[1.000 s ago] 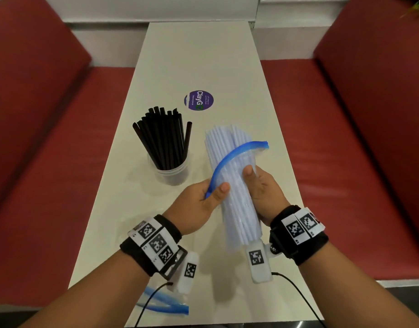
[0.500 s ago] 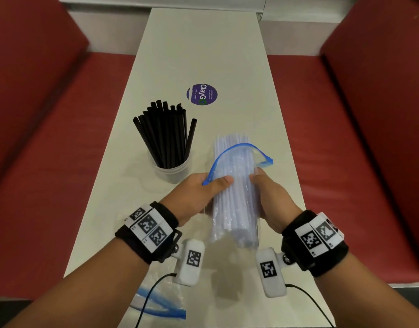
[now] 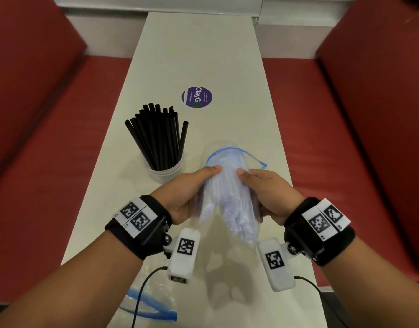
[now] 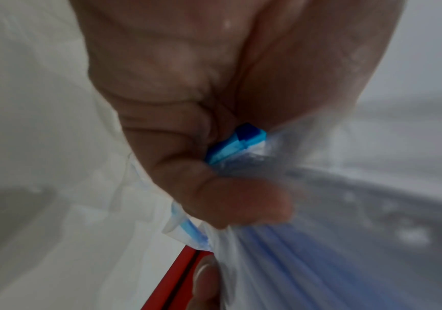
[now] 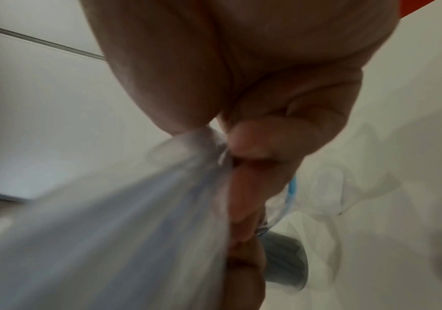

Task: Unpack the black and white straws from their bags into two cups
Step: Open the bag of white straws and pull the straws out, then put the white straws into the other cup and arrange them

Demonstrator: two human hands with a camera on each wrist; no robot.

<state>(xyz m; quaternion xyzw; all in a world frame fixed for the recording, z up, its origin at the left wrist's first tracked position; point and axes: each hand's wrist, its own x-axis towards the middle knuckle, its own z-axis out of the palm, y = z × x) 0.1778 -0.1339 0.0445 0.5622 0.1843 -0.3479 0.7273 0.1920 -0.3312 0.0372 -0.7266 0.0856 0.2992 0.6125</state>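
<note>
Both hands hold a clear zip bag of white straws (image 3: pixel 229 204) over the middle of the table, tilted with its open blue-edged mouth (image 3: pixel 227 151) pointing away and down. My left hand (image 3: pixel 192 185) grips the bag's left side and pinches the blue zip strip (image 4: pixel 237 144). My right hand (image 3: pixel 263 185) grips the right side, its fingers pinching the plastic (image 5: pixel 134 220). A faint clear cup rim (image 3: pixel 205 152) shows at the bag's mouth, and a clear cup (image 5: pixel 328 188) appears in the right wrist view. Black straws (image 3: pixel 158 138) stand in another clear cup (image 3: pixel 166 172) to the left.
An empty zip bag with a blue strip (image 3: pixel 151 306) lies at the table's near edge under my left forearm. A round purple sticker (image 3: pixel 196 97) marks the white table (image 3: pixel 203 48) farther back. Red bench seats (image 3: pixel 61 150) run along both sides.
The bag of white straws has tipped forward and its mouth has dropped toward the table. Both thumbs have come closer together on top of it.
</note>
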